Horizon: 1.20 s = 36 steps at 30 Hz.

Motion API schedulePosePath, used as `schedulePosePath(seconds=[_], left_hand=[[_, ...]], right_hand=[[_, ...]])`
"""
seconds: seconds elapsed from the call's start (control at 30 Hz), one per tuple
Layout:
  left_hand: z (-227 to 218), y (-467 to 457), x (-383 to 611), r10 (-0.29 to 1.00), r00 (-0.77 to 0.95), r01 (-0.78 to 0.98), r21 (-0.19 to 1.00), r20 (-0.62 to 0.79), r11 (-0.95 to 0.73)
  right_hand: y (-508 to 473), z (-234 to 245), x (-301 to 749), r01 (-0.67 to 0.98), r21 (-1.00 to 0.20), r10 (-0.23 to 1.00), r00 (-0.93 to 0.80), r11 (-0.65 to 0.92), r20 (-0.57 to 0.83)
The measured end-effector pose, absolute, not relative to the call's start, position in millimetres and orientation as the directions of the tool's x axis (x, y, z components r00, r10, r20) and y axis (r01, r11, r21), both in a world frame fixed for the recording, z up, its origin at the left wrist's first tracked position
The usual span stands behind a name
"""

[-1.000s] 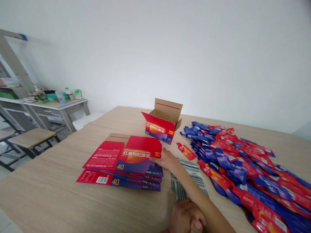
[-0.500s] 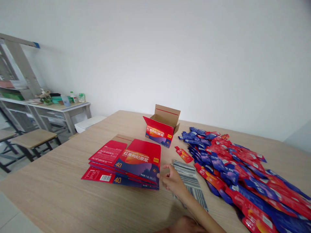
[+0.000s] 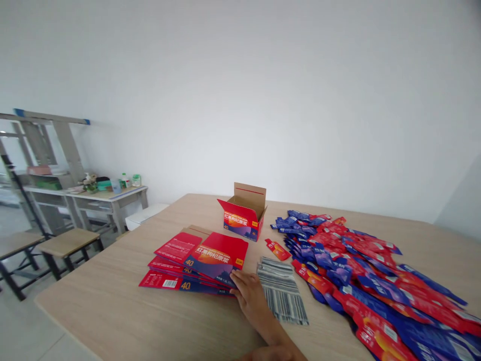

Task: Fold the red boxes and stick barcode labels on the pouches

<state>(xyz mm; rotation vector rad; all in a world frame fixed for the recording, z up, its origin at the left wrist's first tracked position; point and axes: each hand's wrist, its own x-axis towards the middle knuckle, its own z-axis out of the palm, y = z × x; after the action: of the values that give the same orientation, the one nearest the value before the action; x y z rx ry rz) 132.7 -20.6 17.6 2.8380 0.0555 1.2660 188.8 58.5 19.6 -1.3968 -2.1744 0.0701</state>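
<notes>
Head view: the right hand (image 3: pixel 251 297) touches flat, stacked red-and-blue cardboard cartons (image 3: pixel 216 256) at its ten o'clock, fingers close together, thumb apart; whether they pinch, I cannot tell. An open red-and-blue cardboard box (image 3: pixel 240 224) stands at twelve.

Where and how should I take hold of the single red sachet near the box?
Probably pinch the sachet across its middle, from above: it lies flat, narrow neck towards the box, wide end near the pile, so its long edges seem freest.
</notes>
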Motion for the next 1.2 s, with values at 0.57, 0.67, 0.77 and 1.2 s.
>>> schedulePosePath(seconds=[0.57,0.67,0.77,1.2], left_hand=[[21.9,-4.7,-84.7,0.695,-0.022,0.738,0.481,0.718,-0.473],[34.2,3.6,-81.4,0.946,-0.13,0.644,0.75,0.298,-0.148],[35.1,3.8,-67.5,0.999,-0.038,0.424,0.906,0.033,-0.013],[19.4,-30.4,-19.7,0.941,0.141,-0.089,0.951,0.307,-0.297]], right_hand=[[-151.0,-13.5,313.8,0.663,-0.492,0.775,-0.218,0.564,0.594],[-170.5,-10.6,301.4,0.478,-0.756,0.831,0.087,0.448,0.549],[-166.6,-10.5,287.6,0.191,-0.887,0.782,0.42,0.42,0.46],[-188.4,44.4,340.6,-0.166,-0.984,0.89,0.437,-0.063,-0.13]])
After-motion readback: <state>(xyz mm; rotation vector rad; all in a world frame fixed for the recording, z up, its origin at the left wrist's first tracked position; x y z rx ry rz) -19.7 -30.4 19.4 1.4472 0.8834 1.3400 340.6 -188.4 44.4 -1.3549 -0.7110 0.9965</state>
